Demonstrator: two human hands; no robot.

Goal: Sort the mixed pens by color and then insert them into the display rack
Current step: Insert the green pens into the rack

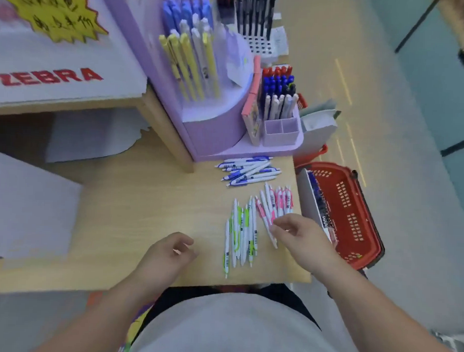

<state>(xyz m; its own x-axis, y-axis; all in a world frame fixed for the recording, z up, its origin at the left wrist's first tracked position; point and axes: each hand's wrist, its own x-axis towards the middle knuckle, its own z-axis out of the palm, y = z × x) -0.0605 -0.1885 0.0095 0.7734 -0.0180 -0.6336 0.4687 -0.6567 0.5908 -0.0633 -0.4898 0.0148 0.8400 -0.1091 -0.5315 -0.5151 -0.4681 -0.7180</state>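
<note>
Three colour groups laid out on the pale wooden table (135, 198). Blue pens (248, 172) heaped farthest out, just in front of the purple display rack (214, 127). Pink pens (276, 203) nearer, close to the table's right edge. Green pens (240, 234) nearest of all, lying side by side just left of the pink. Left hand (170, 252) low over bare wood, left of the green pens and apart from them, fingers loosely curled, thumb near the fingertips, gripping nothing. Right hand (299, 236) over the near ends of the pink pens, fingers bent down toward them; blurred, so cannot tell whether pinching one or only touching. Up in the rack, upright rows of yellow, white and blue pens, plus a side holder of red, blue and white ones. Red basket (355, 214) just beside the table on the right. White sign (53, 77) with red ZEBRA lettering at upper left.
</note>
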